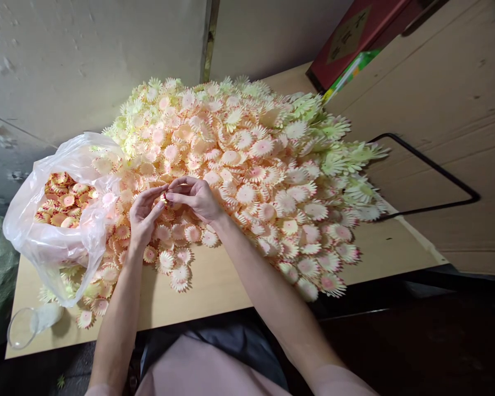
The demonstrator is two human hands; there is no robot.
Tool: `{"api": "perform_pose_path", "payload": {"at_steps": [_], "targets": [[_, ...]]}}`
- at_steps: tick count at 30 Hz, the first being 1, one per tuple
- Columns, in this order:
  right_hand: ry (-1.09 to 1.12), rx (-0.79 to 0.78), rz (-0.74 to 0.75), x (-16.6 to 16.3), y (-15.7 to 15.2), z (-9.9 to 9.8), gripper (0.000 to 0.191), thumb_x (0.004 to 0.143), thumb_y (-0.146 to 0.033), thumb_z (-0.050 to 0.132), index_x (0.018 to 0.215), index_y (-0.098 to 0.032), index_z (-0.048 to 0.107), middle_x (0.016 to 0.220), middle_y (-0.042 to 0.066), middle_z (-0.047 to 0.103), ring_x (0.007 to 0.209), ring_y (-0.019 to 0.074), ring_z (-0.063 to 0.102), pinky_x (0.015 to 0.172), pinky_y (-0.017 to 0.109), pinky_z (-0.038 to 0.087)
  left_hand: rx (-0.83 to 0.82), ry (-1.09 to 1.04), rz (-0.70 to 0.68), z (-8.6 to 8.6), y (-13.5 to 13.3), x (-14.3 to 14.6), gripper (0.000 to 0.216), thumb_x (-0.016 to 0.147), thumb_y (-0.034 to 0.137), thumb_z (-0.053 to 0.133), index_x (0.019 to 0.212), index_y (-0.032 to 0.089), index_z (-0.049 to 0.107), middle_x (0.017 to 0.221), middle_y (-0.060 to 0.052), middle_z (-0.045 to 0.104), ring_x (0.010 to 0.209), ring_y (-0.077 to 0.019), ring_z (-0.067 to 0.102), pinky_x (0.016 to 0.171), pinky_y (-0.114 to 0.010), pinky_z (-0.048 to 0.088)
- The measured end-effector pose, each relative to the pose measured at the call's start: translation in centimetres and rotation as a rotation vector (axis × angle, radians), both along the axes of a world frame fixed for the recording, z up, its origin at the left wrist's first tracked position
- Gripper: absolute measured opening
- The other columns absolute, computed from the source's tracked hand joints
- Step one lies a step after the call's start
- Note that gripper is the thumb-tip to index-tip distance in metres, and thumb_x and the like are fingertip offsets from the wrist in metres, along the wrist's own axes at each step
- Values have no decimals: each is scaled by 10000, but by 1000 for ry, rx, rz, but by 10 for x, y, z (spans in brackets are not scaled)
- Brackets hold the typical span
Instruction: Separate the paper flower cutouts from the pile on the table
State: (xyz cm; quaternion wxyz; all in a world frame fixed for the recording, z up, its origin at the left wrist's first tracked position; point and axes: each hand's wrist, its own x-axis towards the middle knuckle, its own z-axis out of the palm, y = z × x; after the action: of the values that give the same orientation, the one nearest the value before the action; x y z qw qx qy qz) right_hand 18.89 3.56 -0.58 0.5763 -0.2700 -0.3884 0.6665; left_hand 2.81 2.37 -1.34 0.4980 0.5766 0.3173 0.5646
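Over the flower heap (256,148), left hand (144,212) and right hand (198,200) meet, pinching a small piece (164,198).

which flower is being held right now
The small reddish flower between the left hand and right hand; the others lie heaped on the table or in the plastic bag.

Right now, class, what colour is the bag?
The bag is whitish and see-through; it shows best in the head view.
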Motion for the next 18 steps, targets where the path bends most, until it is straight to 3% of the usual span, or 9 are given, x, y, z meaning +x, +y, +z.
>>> {"api": "perform_pose_path", "payload": {"at_steps": [18], "targets": [[-49, -43, -42, 2, 0, 2, 322, 565, -270, 867, 790, -175, 658, 727, -8, 718, 648, 125, 659, 622, 254, 552, 48, 63, 13, 1, -1, 1, 320, 829, 233, 730, 1143, 237, 663, 1237, -75, 686, 1202, -217, 625, 1003, -341, 521]]}}
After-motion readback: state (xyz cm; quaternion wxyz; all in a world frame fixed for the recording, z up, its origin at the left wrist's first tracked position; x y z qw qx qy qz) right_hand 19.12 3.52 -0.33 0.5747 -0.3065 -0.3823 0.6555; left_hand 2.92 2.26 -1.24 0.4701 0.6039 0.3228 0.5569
